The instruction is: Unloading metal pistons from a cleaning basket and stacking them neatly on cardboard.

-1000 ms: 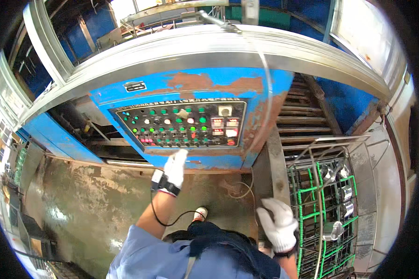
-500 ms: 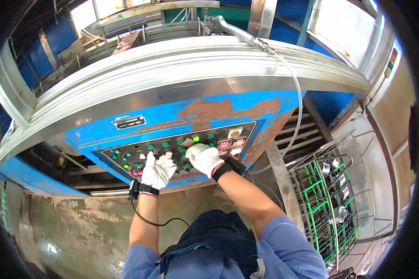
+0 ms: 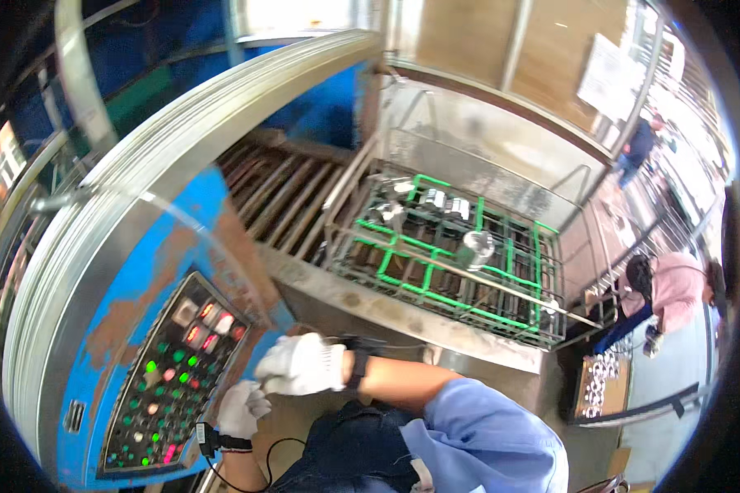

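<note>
I have the right hand [image 3: 302,364] and left hand [image 3: 242,408] side by side, fingers curled; I can't tell whether either grips anything. Both sit just right of the panel [image 3: 173,384]. Farther right of it stands the rack [image 3: 427,279] with metal parts [image 3: 475,249].

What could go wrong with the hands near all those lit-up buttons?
The left hand is close to the control panel, so it might bump a button. The black cable looping from that wrist could snag. The shiny metal part on the wire rack might tip if the rack got knocked.
</note>
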`<control>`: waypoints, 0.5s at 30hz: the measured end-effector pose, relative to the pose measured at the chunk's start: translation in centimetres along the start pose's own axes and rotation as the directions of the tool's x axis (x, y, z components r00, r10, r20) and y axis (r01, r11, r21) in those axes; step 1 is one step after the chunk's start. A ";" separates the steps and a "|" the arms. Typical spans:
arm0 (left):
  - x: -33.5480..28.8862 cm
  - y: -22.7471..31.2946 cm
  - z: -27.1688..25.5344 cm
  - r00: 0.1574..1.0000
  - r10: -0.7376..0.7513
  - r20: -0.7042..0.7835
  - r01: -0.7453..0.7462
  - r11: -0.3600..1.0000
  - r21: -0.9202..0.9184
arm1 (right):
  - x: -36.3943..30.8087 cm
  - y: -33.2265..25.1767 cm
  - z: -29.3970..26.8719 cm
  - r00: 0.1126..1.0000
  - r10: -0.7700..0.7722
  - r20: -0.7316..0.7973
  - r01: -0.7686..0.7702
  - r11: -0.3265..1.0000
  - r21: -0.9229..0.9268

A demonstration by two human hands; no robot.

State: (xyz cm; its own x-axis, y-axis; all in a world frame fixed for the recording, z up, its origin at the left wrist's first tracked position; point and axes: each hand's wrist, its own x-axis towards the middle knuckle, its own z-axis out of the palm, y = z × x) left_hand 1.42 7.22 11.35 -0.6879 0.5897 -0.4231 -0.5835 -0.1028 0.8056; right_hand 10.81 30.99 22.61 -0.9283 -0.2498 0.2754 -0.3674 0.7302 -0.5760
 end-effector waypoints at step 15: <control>18.2 -3.1 46.5 0.633 0.173 0.755 -0.419 0.896 0.146 | -43.0 7.5 -16.4 0.290 0.650 -0.703 -0.956 0.163 -0.243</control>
State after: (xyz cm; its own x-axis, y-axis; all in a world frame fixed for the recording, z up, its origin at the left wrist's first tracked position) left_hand 10.76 55.47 20.46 -0.2108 0.9599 0.1848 -0.1721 -0.2225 0.9596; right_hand 48.88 57.61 19.05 -0.4675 0.8489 0.2464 0.8415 0.5128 -0.1699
